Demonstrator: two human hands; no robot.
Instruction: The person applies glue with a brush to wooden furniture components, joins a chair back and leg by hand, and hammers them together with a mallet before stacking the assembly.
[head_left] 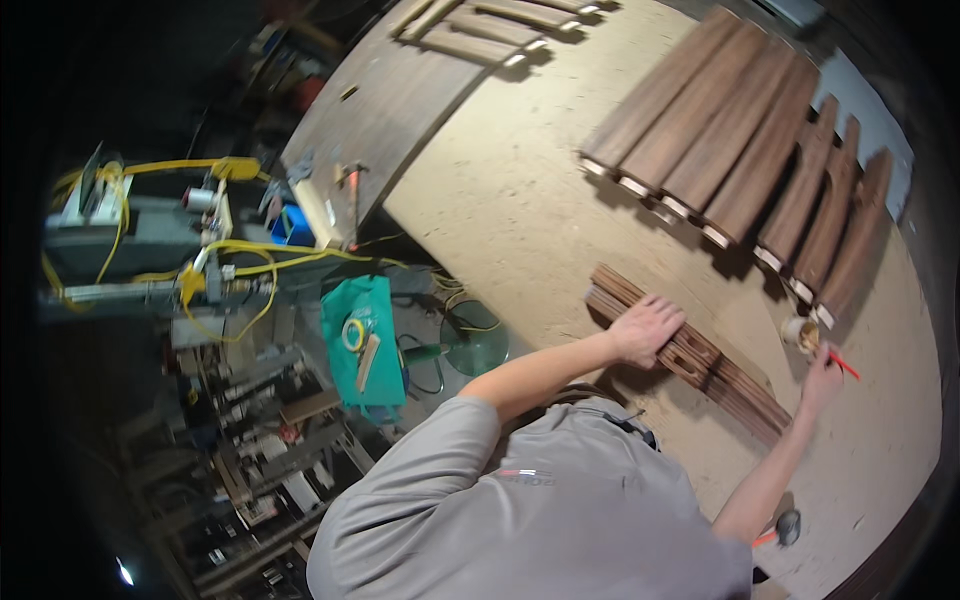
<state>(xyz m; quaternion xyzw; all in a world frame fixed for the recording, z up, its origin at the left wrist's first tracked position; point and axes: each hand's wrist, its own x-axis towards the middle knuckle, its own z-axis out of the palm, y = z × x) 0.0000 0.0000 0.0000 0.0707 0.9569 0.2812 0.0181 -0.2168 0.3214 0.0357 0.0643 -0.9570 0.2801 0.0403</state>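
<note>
**Hands on the dark wood, brush by the little pot**

Big pale wood table (500, 190) is filling most of the view, w/ a messy workshop floor off to my left. I'm leaning over it in a gray shirt.

My left hand (648, 328) is lying flat on a bundle of dark wood strips (700, 365), fingers spread out, pressing down, not wrapped round anything. That bundle is lying on the table right in front of me, slanting away to my right.

My right hand (822, 378) is pinching a thin red brush (843, 365), fingers shut tight on it. It's hovering just beside a small round pot (800, 332), which is sitting near the end of a row of dark wood slats (740, 150).

More slats are lying at the far edge. Down by my right elbow a hammer (785, 527) is resting on the table. Green bag (362, 345) w/ a tape roll is sitting on the floor.
</note>
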